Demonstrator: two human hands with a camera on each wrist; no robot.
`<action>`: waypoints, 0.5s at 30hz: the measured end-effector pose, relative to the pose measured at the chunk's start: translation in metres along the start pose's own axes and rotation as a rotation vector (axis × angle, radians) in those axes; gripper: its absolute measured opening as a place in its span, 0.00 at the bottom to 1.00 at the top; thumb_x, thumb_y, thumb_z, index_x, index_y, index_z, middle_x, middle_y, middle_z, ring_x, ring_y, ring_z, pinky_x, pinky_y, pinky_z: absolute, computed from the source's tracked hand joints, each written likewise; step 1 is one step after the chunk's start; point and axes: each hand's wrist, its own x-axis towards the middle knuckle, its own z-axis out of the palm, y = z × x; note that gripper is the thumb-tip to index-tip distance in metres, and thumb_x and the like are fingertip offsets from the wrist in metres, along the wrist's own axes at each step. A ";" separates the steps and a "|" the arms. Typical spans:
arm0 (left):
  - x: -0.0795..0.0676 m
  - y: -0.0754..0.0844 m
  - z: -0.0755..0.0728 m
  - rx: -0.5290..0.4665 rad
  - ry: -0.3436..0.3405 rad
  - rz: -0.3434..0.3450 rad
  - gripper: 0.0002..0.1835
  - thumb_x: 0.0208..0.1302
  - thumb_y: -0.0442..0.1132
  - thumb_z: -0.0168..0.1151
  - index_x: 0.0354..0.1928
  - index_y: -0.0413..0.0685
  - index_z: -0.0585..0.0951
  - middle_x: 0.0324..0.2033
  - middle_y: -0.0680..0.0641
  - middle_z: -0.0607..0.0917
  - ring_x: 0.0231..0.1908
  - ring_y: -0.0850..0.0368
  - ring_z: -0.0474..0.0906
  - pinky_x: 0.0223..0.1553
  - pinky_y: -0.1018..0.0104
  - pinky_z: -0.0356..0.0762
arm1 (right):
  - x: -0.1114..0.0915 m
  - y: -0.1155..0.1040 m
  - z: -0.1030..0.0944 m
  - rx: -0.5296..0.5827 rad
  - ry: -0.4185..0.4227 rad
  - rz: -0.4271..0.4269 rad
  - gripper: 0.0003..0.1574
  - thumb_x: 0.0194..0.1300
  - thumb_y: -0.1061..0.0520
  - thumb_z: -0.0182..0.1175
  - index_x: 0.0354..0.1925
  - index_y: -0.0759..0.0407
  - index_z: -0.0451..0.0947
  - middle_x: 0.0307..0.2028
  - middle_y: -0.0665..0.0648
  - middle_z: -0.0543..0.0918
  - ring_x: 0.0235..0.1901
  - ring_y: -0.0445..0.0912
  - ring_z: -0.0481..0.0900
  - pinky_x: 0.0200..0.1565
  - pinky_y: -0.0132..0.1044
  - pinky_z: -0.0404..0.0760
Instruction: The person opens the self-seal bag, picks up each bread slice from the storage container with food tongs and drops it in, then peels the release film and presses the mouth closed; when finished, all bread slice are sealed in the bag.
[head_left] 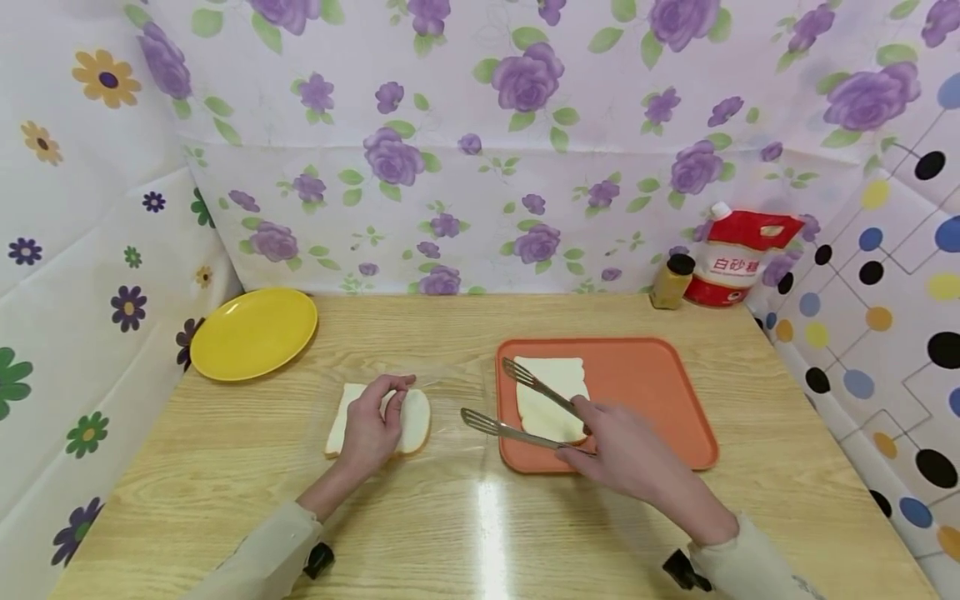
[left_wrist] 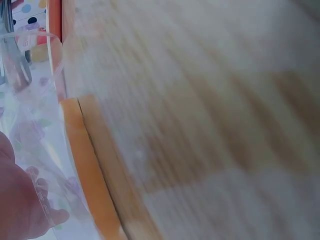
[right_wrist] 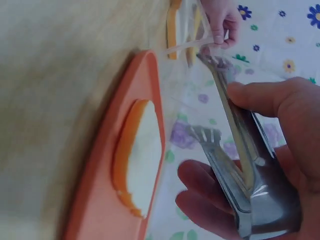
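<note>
My left hand [head_left: 370, 435] pinches the edge of a clear plastic bag [head_left: 459, 417] between thumb and fingers. Beneath that hand lies a white bread slice [head_left: 417, 419], apparently inside the bag; its brown crust [left_wrist: 87, 170] shows in the left wrist view. Metal tongs [head_left: 536, 437] are held in my right hand [head_left: 637, 454], thumb on one arm and fingers on the other. Their slotted tips are spread apart, with nothing gripped between them. Under the tongs, another bread slice [right_wrist: 145, 160] lies flat on an orange tray [head_left: 645, 400].
A yellow plate [head_left: 255, 335] leans by the left wall at the back. In the back right corner stand a small jar with a black lid [head_left: 672, 282] and a red and white sugar pouch [head_left: 735, 257]. Patterned cloth walls border the wooden table [head_left: 420, 533].
</note>
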 end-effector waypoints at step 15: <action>-0.001 0.001 0.001 0.013 -0.015 0.011 0.07 0.62 0.19 0.60 0.35 0.36 0.77 0.42 0.42 0.88 0.47 0.43 0.84 0.47 0.51 0.77 | -0.054 -0.008 0.012 -0.083 0.213 0.340 0.29 0.53 0.38 0.74 0.39 0.56 0.75 0.19 0.46 0.73 0.14 0.39 0.65 0.13 0.36 0.63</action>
